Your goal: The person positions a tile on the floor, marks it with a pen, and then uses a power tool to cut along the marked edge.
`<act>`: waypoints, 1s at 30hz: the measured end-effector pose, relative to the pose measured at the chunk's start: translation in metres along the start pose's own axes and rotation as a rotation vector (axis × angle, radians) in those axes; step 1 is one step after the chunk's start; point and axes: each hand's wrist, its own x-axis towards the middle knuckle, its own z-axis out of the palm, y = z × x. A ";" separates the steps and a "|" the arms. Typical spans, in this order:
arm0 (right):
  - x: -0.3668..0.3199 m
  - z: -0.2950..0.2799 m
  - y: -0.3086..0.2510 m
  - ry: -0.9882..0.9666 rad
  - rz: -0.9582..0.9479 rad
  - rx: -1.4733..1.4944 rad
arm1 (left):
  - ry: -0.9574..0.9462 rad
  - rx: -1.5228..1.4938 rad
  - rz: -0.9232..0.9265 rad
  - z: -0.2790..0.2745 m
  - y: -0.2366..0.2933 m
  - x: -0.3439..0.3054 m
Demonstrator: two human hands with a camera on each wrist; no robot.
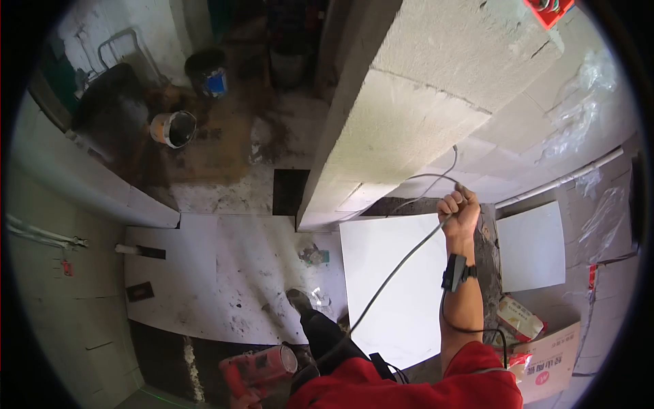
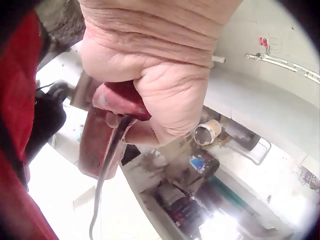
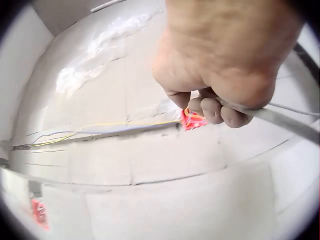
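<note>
My right hand is raised over a large white tile, its fingers curled round a grey power cable. The cable runs from it down toward my body, and a loop goes up toward the wall. In the right wrist view the cable crosses under the palm. My left hand grips the red handle of a corded power tool, with a cord hanging from it. In the head view that red tool shows low by my leg; the working end's kind does not show.
A block wall end juts in front. A smaller white tile leans at the right, near a cardboard box and a paper bag. Buckets stand in the far room. Red wall boxes with loose wires sit on the wall.
</note>
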 end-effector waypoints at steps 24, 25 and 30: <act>0.140 -0.223 0.316 0.077 0.377 -2.073 | 0.330 0.101 -0.067 0.079 -0.006 0.105; 0.140 -0.226 0.320 0.067 0.385 -2.088 | 0.338 0.104 -0.071 0.079 -0.007 0.107; 0.150 -0.219 0.332 -0.203 0.323 -2.532 | 0.366 0.113 -0.086 0.086 -0.013 0.118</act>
